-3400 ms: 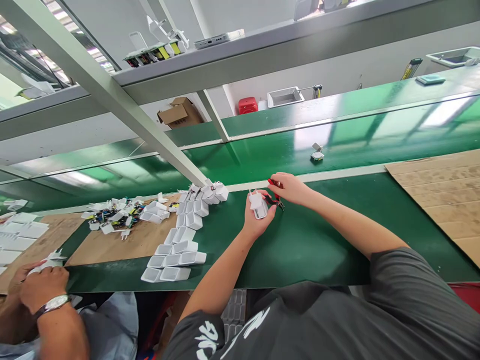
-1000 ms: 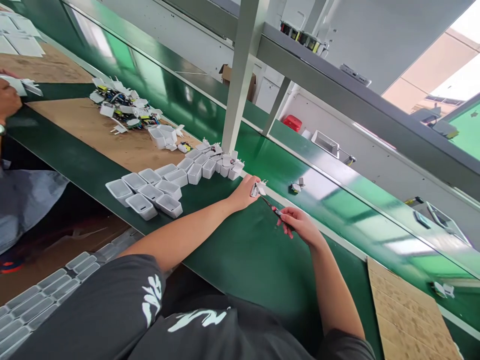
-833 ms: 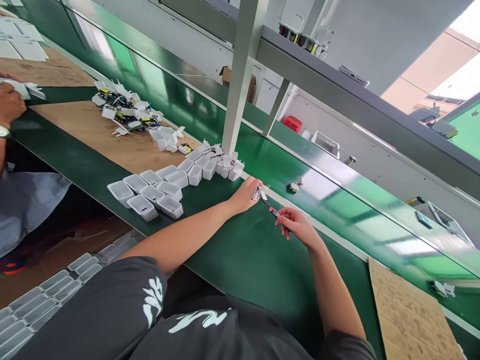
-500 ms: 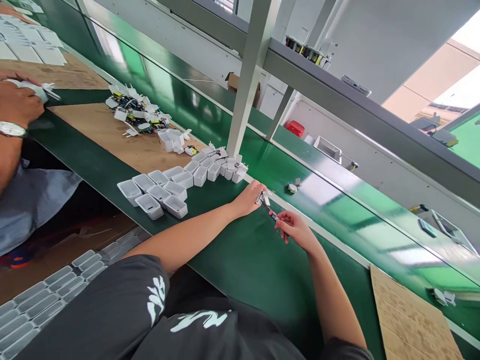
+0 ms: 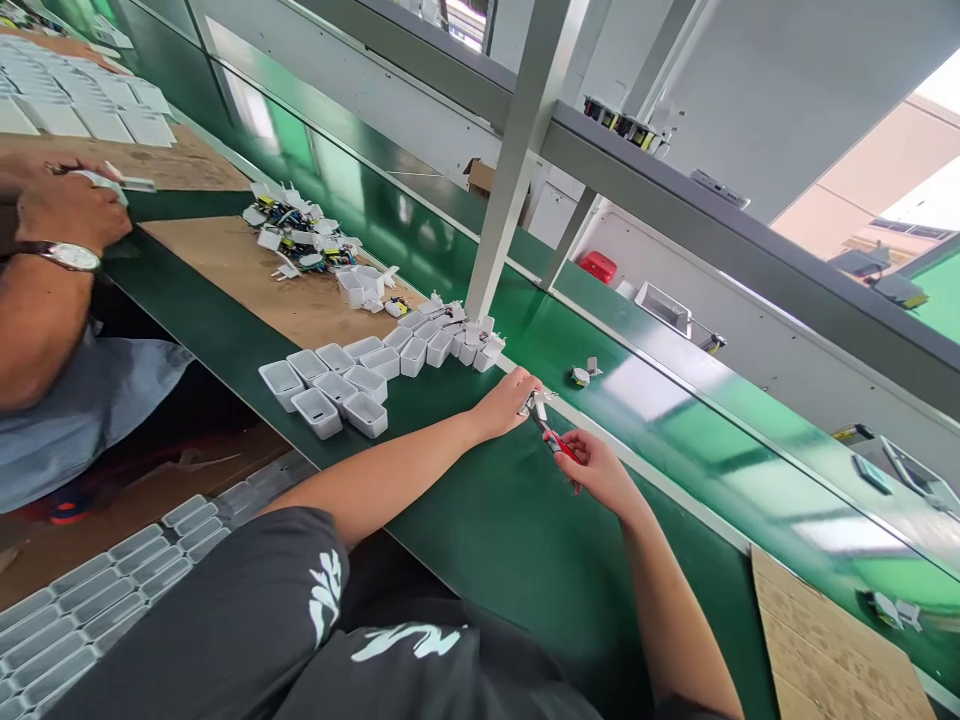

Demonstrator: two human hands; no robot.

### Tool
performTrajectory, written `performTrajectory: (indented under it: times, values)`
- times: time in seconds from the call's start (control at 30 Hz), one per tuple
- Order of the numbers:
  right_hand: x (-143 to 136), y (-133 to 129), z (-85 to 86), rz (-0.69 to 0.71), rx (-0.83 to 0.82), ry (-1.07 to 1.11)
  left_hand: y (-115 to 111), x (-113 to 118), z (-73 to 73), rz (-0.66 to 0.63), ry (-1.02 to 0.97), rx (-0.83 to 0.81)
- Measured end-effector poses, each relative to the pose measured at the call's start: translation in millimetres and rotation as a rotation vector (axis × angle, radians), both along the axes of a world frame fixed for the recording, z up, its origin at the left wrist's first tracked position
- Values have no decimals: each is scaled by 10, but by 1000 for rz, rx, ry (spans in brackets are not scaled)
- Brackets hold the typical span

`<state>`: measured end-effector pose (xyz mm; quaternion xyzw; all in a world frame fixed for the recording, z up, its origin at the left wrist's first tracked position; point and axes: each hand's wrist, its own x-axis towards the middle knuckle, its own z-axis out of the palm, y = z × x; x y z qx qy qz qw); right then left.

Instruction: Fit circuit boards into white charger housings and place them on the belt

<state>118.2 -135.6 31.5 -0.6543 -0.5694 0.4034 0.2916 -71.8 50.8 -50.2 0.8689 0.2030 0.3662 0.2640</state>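
Note:
My left hand (image 5: 508,402) grips a small white charger part (image 5: 537,402) just above the green belt (image 5: 480,500). My right hand (image 5: 596,470) holds red-handled pliers (image 5: 553,440), and their tip meets the part in my left hand. To the left of my hands, several open white charger shells (image 5: 337,385) stand in rows on the belt. More shells with prongs (image 5: 465,335) are bunched at the foot of a grey post (image 5: 517,160).
A pile of circuit boards and shells (image 5: 300,230) lies on brown cardboard (image 5: 247,275). A co-worker's hand with a wristwatch (image 5: 64,215) works at far left. One loose part (image 5: 581,373) sits on the far belt. Cardboard (image 5: 840,640) lies at right, trays (image 5: 90,600) below left.
The view has swung left and tilted since the earliest frame. In the last second my hands have stayed together on the part, with the pliers drawn in closer to it.

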Motion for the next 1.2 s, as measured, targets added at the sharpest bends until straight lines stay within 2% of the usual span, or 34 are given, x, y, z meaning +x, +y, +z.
performTrajectory:
  times: [0.17,0.33,0.47,0.6,0.7,0.77,0.87,0.97,1.03,1.1,1.2]
  values:
    - [-69,5,-77,-1,100,-378,14,-6,1,18,73,93]
    - [-235,33,-189,-31,104,-717,-1,-15,-21,25,110,128]
    - [-237,70,-336,-17,53,-765,-12,-23,-40,33,163,179]
    - [-165,119,-480,-11,7,-767,-27,-23,5,64,261,241]
    - [-152,153,-513,-14,-17,-752,-59,12,76,119,360,296]
    - [-120,165,-478,-3,-31,-717,-87,41,122,155,421,309]
    - [82,141,-355,86,-55,-665,-113,39,164,217,463,238]
    - [473,66,-225,208,-103,-648,-123,-22,164,300,467,162]
    - [733,16,-175,213,-157,-662,-150,-43,145,306,466,154]
    - [901,-13,-159,188,-196,-677,-201,-21,119,249,412,130]
    - [937,-20,-164,182,-185,-640,-288,57,91,38,254,108]
